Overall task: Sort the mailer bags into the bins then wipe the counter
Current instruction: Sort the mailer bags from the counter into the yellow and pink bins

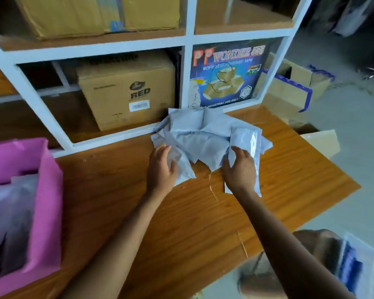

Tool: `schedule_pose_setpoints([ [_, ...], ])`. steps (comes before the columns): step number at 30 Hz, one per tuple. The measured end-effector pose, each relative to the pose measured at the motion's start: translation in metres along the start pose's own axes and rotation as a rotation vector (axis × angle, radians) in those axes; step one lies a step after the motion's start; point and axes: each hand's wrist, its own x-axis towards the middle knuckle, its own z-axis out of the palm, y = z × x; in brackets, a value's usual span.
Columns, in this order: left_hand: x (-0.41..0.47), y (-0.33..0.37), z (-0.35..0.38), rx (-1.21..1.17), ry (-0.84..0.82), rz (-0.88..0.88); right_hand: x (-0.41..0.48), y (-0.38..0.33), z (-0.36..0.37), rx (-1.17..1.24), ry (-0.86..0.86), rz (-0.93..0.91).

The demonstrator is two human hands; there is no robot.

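Note:
A loose heap of several pale grey mailer bags (205, 134) lies on the wooden counter (160, 223), up against the white shelf unit. My left hand (161, 167) rests on the heap's left side, fingers curled over one bag's edge. On the right side of the pile, my right hand (239, 167) has its fingers closed round a bag. A pink bin (45, 190) stands at the counter's left end with grey bags inside it.
The white shelf unit (187, 67) behind the counter holds a brown "RED" carton (127, 91) and a blue tape box (227, 74). Open cardboard boxes (294, 89) sit on the floor to the right. A second box with blue and white packets (352, 268) is at bottom right.

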Motion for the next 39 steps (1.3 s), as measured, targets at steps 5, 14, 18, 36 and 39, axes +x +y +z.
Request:
schedule_pose_setpoints([
  [5,0.047,-0.015,0.065,0.113,-0.070,-0.338,0.046,0.051,0.022,-0.025,0.022,0.341],
  [14,0.020,-0.021,0.077,0.008,0.040,-0.229,0.037,0.080,0.047,0.010,-0.058,0.345],
  [18,-0.009,-0.009,0.034,-0.057,0.130,-0.101,0.004,0.054,0.031,0.164,0.083,0.224],
  [36,-0.037,-0.048,-0.258,0.544,-0.232,-0.062,-0.133,-0.187,0.027,0.156,-0.099,0.187],
  [39,-0.042,-0.062,-0.285,0.437,-0.128,0.019,-0.150,-0.211,0.037,0.177,-0.093,0.160],
])
